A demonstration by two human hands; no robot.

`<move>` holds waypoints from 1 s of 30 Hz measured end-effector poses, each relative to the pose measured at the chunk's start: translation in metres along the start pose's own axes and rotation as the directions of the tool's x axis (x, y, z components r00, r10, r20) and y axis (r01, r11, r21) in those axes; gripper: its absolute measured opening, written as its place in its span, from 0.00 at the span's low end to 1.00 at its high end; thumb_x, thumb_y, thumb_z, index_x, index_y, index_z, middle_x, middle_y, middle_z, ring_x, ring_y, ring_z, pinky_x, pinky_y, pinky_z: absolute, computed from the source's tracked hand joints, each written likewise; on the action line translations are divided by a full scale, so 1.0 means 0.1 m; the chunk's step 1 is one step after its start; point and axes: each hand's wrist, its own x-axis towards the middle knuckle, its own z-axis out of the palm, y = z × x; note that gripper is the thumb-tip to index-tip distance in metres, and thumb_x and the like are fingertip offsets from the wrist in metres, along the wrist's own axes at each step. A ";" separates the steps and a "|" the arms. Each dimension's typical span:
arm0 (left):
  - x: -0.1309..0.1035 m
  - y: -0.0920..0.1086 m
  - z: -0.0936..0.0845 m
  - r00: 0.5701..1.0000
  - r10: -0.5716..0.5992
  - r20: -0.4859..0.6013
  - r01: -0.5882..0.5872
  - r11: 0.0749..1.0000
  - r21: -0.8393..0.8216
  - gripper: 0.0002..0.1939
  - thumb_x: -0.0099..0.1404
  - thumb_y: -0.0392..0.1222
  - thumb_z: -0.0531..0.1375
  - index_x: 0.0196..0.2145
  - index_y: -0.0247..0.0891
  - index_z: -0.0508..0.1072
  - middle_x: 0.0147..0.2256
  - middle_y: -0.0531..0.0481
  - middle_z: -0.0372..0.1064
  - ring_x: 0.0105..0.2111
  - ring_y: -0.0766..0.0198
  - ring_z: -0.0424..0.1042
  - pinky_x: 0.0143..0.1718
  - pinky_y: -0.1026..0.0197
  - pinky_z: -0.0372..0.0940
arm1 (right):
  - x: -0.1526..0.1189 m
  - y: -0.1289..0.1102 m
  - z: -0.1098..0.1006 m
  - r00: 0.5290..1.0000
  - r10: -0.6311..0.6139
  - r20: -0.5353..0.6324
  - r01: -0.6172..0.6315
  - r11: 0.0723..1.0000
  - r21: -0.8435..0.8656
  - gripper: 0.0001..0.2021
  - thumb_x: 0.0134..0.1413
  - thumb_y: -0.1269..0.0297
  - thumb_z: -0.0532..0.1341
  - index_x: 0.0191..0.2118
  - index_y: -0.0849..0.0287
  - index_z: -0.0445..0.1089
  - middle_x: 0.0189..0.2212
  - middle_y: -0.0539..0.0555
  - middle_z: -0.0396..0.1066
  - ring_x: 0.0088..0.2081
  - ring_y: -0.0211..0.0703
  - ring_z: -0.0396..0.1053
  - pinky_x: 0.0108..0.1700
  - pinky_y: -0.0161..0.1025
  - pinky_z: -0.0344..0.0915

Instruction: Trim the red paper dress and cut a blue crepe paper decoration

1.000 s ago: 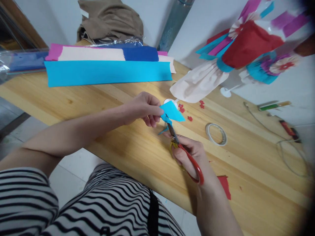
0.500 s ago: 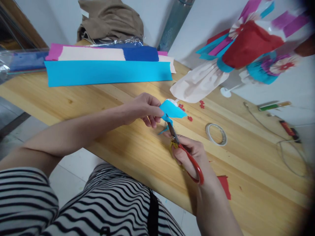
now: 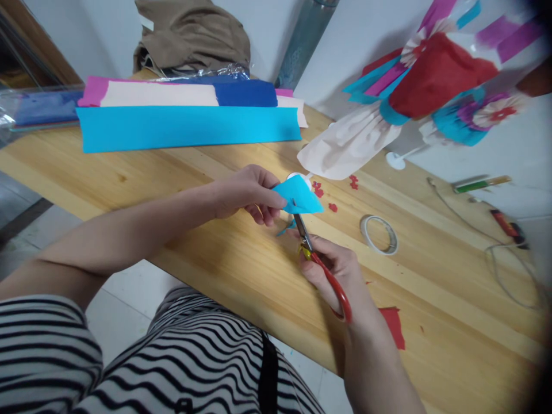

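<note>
A person in a striped top works at a wooden table (image 3: 207, 259). The left hand (image 3: 255, 195) pinches a small piece of blue paper (image 3: 304, 194) between thumb and fingers at its left edge. The paper is in front of the person, between the two hands, with a pointed corner at its right. The right hand (image 3: 336, 265) has its fingers closed on the handles of a pair of scissors (image 3: 340, 293), red with some yellow. The blades point up and away from the person and meet the paper's lower edge; how far apart they are cannot be told. A thin blue scrap (image 3: 283, 230) shows just beside the blades.

Small red cutouts (image 3: 318, 190) lie near the paper, and a roll of tape (image 3: 393, 242) lies to their right. A red scrap (image 3: 392, 328) is beside the right forearm. Farther back, a long blue strip (image 3: 190, 129) lies in front of other coloured paper, and a doll-sized dress (image 3: 440, 77) with a red top stands at the right.
</note>
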 end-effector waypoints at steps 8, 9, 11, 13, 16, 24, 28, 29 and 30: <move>0.08 -0.04 -0.08 0.997 0.076 0.021 -0.077 0.993 0.089 0.05 0.55 0.36 0.66 0.23 0.35 0.77 0.22 0.52 0.75 0.23 0.67 0.75 0.26 0.68 0.67 | -0.01 -0.10 0.01 0.999 0.043 -0.006 -0.043 0.996 0.073 0.36 0.51 0.28 0.68 0.51 0.55 0.84 0.26 0.48 0.61 0.27 0.39 0.53 0.30 0.39 0.52; 0.08 -0.03 -0.07 0.997 0.073 0.021 -0.075 0.993 0.093 0.05 0.55 0.36 0.66 0.23 0.35 0.76 0.21 0.53 0.75 0.23 0.67 0.75 0.26 0.68 0.67 | -0.01 -0.10 0.01 0.999 0.041 -0.003 -0.041 0.995 0.090 0.36 0.52 0.29 0.68 0.52 0.55 0.84 0.25 0.47 0.61 0.26 0.39 0.53 0.30 0.39 0.52; 0.06 -0.01 -0.04 0.997 0.069 0.027 -0.071 0.992 0.105 0.05 0.54 0.34 0.66 0.22 0.35 0.75 0.21 0.53 0.75 0.23 0.67 0.75 0.26 0.68 0.67 | 0.00 -0.09 0.00 0.999 0.036 0.019 -0.038 0.993 0.112 0.34 0.53 0.31 0.69 0.53 0.56 0.83 0.24 0.46 0.61 0.25 0.38 0.53 0.29 0.39 0.51; 0.04 0.02 -0.01 0.997 0.078 0.026 -0.081 0.990 0.116 0.05 0.55 0.33 0.65 0.22 0.34 0.75 0.20 0.53 0.74 0.23 0.68 0.74 0.26 0.69 0.67 | 0.03 -0.07 -0.03 0.998 0.030 0.061 -0.037 0.992 0.123 0.33 0.56 0.33 0.68 0.55 0.56 0.82 0.23 0.46 0.62 0.23 0.37 0.54 0.27 0.39 0.51; 0.01 0.05 0.02 0.995 0.098 0.019 -0.100 0.985 0.141 0.06 0.56 0.31 0.63 0.23 0.33 0.74 0.21 0.53 0.74 0.23 0.68 0.74 0.26 0.69 0.67 | 0.07 -0.02 -0.09 0.990 0.019 0.140 -0.038 0.990 0.135 0.33 0.58 0.35 0.67 0.56 0.58 0.81 0.23 0.46 0.63 0.22 0.37 0.55 0.25 0.38 0.52; 0.05 -0.05 -0.05 0.982 0.165 0.092 -0.170 0.984 0.058 0.05 0.58 0.36 0.66 0.25 0.33 0.78 0.22 0.51 0.76 0.23 0.68 0.75 0.27 0.68 0.68 | 0.11 0.03 -0.09 0.985 0.036 0.168 -0.064 0.984 0.163 0.32 0.59 0.36 0.66 0.55 0.59 0.81 0.21 0.46 0.63 0.20 0.36 0.58 0.23 0.37 0.55; 0.07 -0.05 -0.04 0.989 0.117 0.091 -0.124 0.990 0.073 0.06 0.56 0.38 0.67 0.23 0.35 0.77 0.22 0.51 0.76 0.23 0.66 0.75 0.27 0.67 0.68 | 0.11 0.11 -0.05 0.993 0.015 0.118 -0.041 0.975 0.217 0.33 0.59 0.35 0.66 0.54 0.60 0.81 0.21 0.46 0.64 0.18 0.35 0.58 0.21 0.36 0.55; 0.07 -0.05 -0.03 0.991 0.106 0.085 -0.113 0.990 0.084 0.06 0.56 0.38 0.67 0.23 0.35 0.77 0.22 0.51 0.76 0.23 0.66 0.75 0.28 0.67 0.68 | 0.12 0.13 -0.04 0.993 0.006 0.116 -0.033 0.973 0.230 0.32 0.59 0.35 0.66 0.53 0.60 0.82 0.21 0.46 0.64 0.18 0.34 0.57 0.20 0.35 0.55; 0.07 -0.04 -0.02 0.992 0.098 0.082 -0.106 0.990 0.095 0.06 0.56 0.37 0.66 0.24 0.35 0.77 0.22 0.50 0.76 0.24 0.66 0.75 0.28 0.67 0.68 | 0.12 0.14 -0.04 0.992 0.000 0.124 -0.030 0.970 0.241 0.32 0.59 0.35 0.66 0.53 0.61 0.82 0.21 0.46 0.64 0.18 0.34 0.57 0.20 0.35 0.55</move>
